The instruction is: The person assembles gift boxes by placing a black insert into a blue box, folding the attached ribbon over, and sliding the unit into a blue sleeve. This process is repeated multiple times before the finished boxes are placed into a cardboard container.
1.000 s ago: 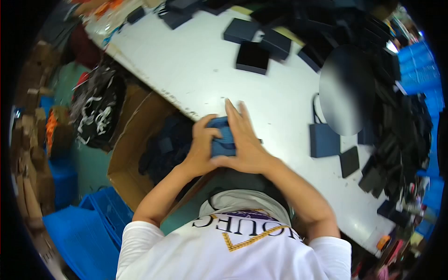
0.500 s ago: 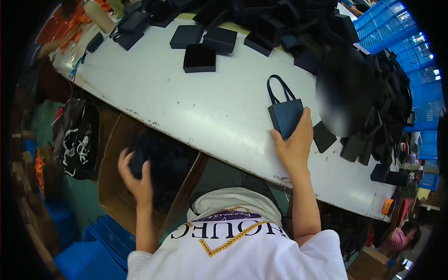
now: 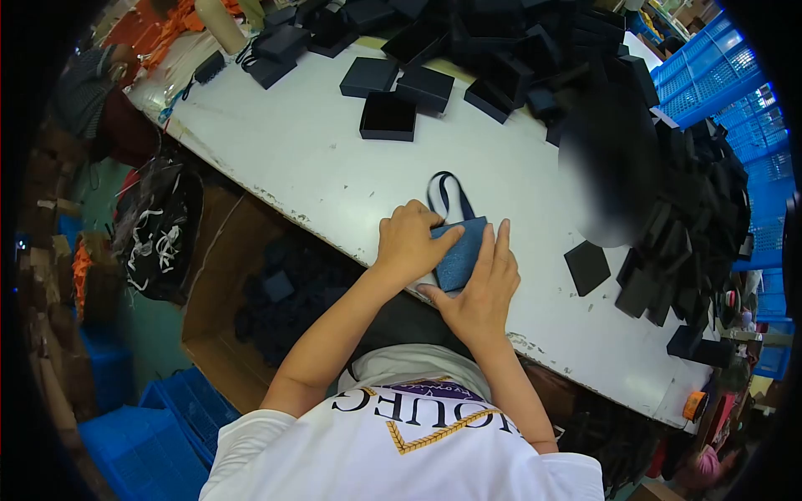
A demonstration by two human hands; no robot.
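Note:
A small dark blue bag (image 3: 459,257) with a looped handle (image 3: 449,194) lies near the front edge of the white table (image 3: 301,159). Both hands are on it. My left hand (image 3: 407,242) grips its upper left side, with the thumb across its face. My right hand (image 3: 482,294) holds its right side and lower edge, thumb at the bottom corner. Beyond the bag, an open black box (image 3: 388,117) sits by two closed-looking black boxes (image 3: 369,77). A flat black piece (image 3: 587,268) lies to the right.
Black boxes are heaped (image 3: 668,225) along the right and far side. Blue crates (image 3: 702,75) stand at the right. Below the table's left edge is a cardboard box (image 3: 213,309) of dark items. A person (image 3: 125,125) is at the far left. A dark blur covers part of the right side.
My left hand has come up from the cardboard box to the bag. The bag and my right hand have moved left and closer to the table's front edge. The view has shifted slightly.

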